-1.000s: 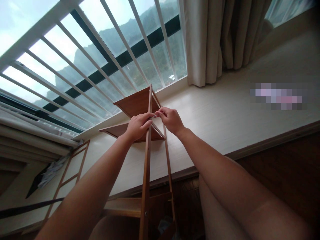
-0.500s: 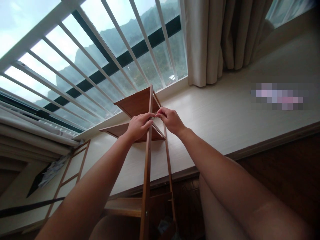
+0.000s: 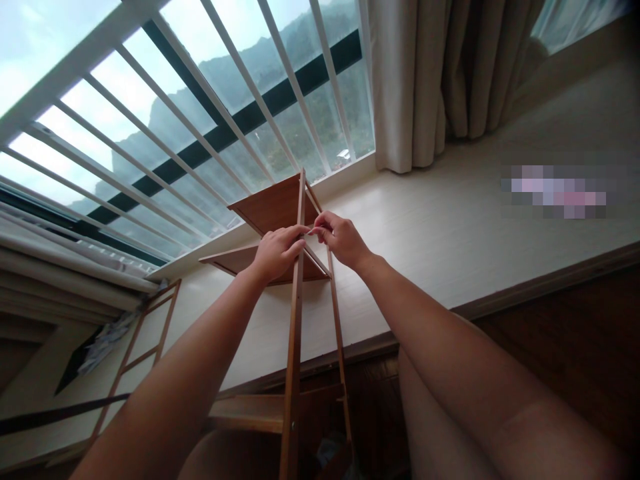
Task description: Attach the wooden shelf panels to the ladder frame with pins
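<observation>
Left fingers (image 3: 294,231) grasp the shelf rack (image 3: 291,360); right fingers (image 3: 327,221), at their three o'clock, pinch something small (image 3: 309,233), unclear.

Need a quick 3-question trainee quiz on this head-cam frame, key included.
1. Multiple choice: what is the left hand touching? A) the floor B) the wooden frame's near upright C) the pale ledge
2. True or false: the right hand has its thumb and fingers pinched together.
3. Fill in: just right of the barred window in the picture hangs a beige ____.

Key: 1. B; 2. true; 3. curtain
</observation>
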### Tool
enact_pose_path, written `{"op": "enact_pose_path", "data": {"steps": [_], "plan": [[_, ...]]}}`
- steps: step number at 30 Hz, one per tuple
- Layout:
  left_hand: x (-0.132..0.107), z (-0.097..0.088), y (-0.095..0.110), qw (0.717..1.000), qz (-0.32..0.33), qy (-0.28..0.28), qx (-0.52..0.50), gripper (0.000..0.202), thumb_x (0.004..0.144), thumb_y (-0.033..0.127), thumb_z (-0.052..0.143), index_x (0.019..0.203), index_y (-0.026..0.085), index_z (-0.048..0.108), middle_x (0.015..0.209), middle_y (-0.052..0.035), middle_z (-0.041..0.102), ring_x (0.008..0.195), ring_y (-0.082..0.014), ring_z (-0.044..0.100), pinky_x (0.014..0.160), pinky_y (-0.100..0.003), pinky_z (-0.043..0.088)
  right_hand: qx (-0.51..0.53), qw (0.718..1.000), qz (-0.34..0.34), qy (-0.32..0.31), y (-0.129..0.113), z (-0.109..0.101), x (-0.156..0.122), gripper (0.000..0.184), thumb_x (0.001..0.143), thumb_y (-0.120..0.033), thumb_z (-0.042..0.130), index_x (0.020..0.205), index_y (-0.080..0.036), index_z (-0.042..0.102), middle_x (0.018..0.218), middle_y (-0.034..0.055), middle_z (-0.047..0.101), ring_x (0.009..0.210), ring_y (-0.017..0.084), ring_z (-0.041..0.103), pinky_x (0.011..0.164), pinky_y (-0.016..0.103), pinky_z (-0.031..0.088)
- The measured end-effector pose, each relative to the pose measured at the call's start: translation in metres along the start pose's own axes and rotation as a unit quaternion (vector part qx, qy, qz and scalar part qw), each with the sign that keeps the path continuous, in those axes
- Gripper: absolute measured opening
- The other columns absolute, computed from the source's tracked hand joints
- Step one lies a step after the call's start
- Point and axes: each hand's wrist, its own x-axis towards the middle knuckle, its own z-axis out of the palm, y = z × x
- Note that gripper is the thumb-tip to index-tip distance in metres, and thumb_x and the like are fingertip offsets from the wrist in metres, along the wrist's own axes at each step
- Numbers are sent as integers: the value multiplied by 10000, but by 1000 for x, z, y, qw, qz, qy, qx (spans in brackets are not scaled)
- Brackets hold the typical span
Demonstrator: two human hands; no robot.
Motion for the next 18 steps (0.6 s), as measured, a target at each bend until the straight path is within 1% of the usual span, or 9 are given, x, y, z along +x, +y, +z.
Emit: {"op": "enact_pose_path", "data": {"steps": [7, 11, 14, 16, 18], "plan": [[0, -1, 2, 1000, -2, -3, -2, 410, 952, 441, 389, 1234, 264, 627, 1081, -32, 716, 997, -253, 633, 857, -364, 424, -23, 1000, 3, 5, 0, 0, -1, 70, 913, -260, 574, 866, -209, 586, 686, -21, 640, 656, 147, 599, 696, 270, 431], [0, -2, 2, 1000, -2, -5, 0, 425, 951, 439, 377, 1251, 261, 621, 1084, -36, 718, 1025, -258, 631, 871, -369, 427, -81, 996, -38, 13, 1, -1, -2, 103, 916, -293, 597, 855, -212, 618, 775, 6, 666, 749, 166, 609, 735, 275, 427], [0, -3, 3, 1000, -5, -7, 3, 436, 951, 445, 370, 1255, 256, 620, 1080, -41, 720, 1032, -261, 632, 878, -372, 426, -96, 993, -63, 27, 2, -2, -3, 148, 919, -316, 600, 826, -210, 642, 847, 32, 678, 831, 179, 605, 787, 283, 430], [1, -3, 4, 1000, -8, -10, 4, 437, 951, 449, 367, 1256, 260, 617, 1085, -40, 720, 1033, -259, 633, 879, -370, 425, -96, 993, -57, 34, 1, -3, -4, 176, 926, -337, 594, 822, -209, 656, 856, 37, 686, 836, 180, 605, 797, 287, 432], [1, -3, 4, 1000, -10, -10, 3, 440, 950, 457, 363, 1253, 263, 616, 1087, -39, 721, 1036, -258, 631, 883, -369, 425, -92, 995, -36, 28, -1, -4, -4, 191, 926, -361, 593, 826, -214, 663, 814, 24, 689, 779, 170, 606, 762, 288, 435]]}}
